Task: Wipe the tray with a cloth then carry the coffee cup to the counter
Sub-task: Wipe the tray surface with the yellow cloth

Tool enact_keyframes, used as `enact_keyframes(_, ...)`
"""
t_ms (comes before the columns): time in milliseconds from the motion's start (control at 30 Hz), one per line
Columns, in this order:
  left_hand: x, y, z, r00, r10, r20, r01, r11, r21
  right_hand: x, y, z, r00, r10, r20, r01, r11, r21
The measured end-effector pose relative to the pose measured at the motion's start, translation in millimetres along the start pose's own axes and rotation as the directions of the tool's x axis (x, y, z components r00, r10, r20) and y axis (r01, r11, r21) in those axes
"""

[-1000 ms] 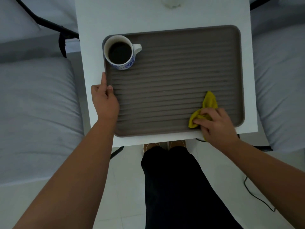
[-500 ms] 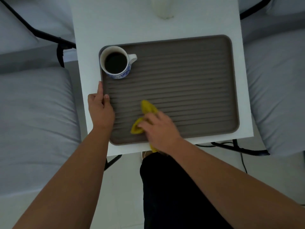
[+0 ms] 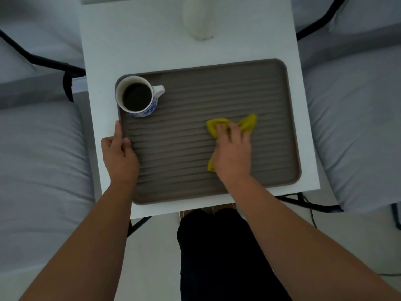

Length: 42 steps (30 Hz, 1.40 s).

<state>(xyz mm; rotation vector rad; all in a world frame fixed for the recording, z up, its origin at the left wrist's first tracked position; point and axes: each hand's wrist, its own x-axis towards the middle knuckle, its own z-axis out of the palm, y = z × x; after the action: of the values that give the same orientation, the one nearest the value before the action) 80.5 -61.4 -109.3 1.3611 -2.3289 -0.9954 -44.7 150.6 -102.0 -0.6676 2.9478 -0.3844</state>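
Observation:
A brown ribbed tray (image 3: 271,88) lies on a small white table (image 3: 138,40). In its far left corner stands a white and blue coffee cup (image 3: 138,97) full of dark coffee, handle pointing right. My right hand (image 3: 233,152) presses a crumpled yellow cloth (image 3: 247,123) onto the middle of the tray, right of centre. My left hand (image 3: 119,154) grips the tray's left rim, thumb on top, just below the cup.
A white vase-like object (image 3: 200,18) stands at the table's far edge. Grey cushioned seats (image 3: 39,161) with black frames flank the table on both sides. My dark-trousered legs (image 3: 217,253) are below the table's near edge. A cable (image 3: 310,211) trails on the floor at right.
My right hand swept the cloth from the tray's near right corner to the near left, then up and right to the middle. The left hand kept its hold on the rim.

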Motion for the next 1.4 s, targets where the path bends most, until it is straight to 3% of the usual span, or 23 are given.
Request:
enact_keyframes(100, 0.5, 0.3, -0.2, 1.000, -0.016, 0.001, 0.016, 1.000, 0.005, 4.1, 3.2, -3.0, 0.978, -0.199, 0.068, 0.198, 0.980, 0.030)
enact_keyframes(167, 0.2, 1.6, 0.2, 1.000, -0.018, 0.001, 0.018, 1.000, 0.006, 11.6, 34.6, -10.3, 0.978, -0.204, 0.034, 0.204, 0.979, -0.006)
enact_keyframes(300, -1.3, 3.4, -0.3, 1.000, -0.015, -0.005, 0.015, 1.000, 0.012, 18.0, 95.3, -23.9, 0.992, 0.108, -0.058, -0.112, 0.991, -0.066)
enact_keyframes(400, 0.0, 2.6, -0.3, 1.000, -0.020, -0.007, 0.020, 1.000, 0.020, 20.4, 75.6, -21.5, 0.967, 0.245, -0.069, -0.250, 0.965, -0.081)
enact_keyframes(467, 0.1, 3.0, 0.3, 1.000, -0.024, -0.012, 0.024, 0.999, 0.021, 20.0, 39.6, -16.9, 0.984, 0.176, -0.005, -0.176, 0.982, -0.067)
enact_keyframes(600, -1.2, 4.7, 0.5, 1.000, -0.016, -0.017, 0.016, 1.000, 0.021, 9.2, -27.6, -3.4, 0.987, -0.123, 0.107, 0.125, 0.992, -0.014)
enact_keyframes(733, -0.1, 5.1, 0.3, 0.999, -0.029, -0.015, 0.029, 0.999, 0.016, 21.3, -6.2, -12.8, 0.970, -0.189, 0.152, 0.202, 0.977, -0.075)
enact_keyframes(800, -0.1, 5.7, 0.0, 0.999, -0.037, -0.014, 0.037, 0.999, 0.007, 25.1, 33.2, -20.8, 0.982, -0.115, 0.147, 0.133, 0.983, -0.122)
enact_keyframes(900, -0.9, 5.8, -0.7, 0.999, -0.045, -0.013, 0.045, 0.999, -0.016, 29.9, 85.1, -37.2, 0.988, 0.125, 0.094, -0.113, 0.985, -0.128)
enact_keyframes(967, 0.0, 5.2, -0.5, 0.999, -0.052, -0.010, 0.052, 0.998, -0.022, 33.5, 88.7, -37.1, 0.971, 0.237, 0.042, -0.231, 0.967, -0.103)
enact_keyframes(1033, 0.7, 4.3, -0.3, 0.998, -0.058, -0.004, 0.058, 0.998, -0.020, 34.9, 66.5, -31.2, 0.965, 0.261, 0.028, -0.258, 0.963, -0.080)
enact_keyframes(1133, 0.1, 5.1, -0.5, 0.999, -0.051, -0.001, 0.051, 0.998, -0.021, 26.4, 13.9, -22.8, 0.977, 0.175, 0.123, -0.169, 0.984, -0.055)
enact_keyframes(1233, 0.5, 5.7, -0.6, 0.998, -0.059, -0.001, 0.059, 0.998, -0.014, 12.6, -46.3, -14.3, 0.963, -0.027, 0.267, 0.030, 1.000, -0.006)
enact_keyframes(1333, 0.7, 4.9, -1.0, 0.999, -0.054, -0.005, 0.054, 0.999, -0.007, 2.1, -83.6, -10.0, 0.884, -0.280, 0.375, 0.282, 0.958, 0.050)
enact_keyframes(1400, 0.6, 4.0, -1.2, 0.998, -0.057, -0.005, 0.057, 0.998, -0.024, 5.3, -71.0, -6.3, 0.825, -0.380, 0.418, 0.397, 0.917, 0.050)
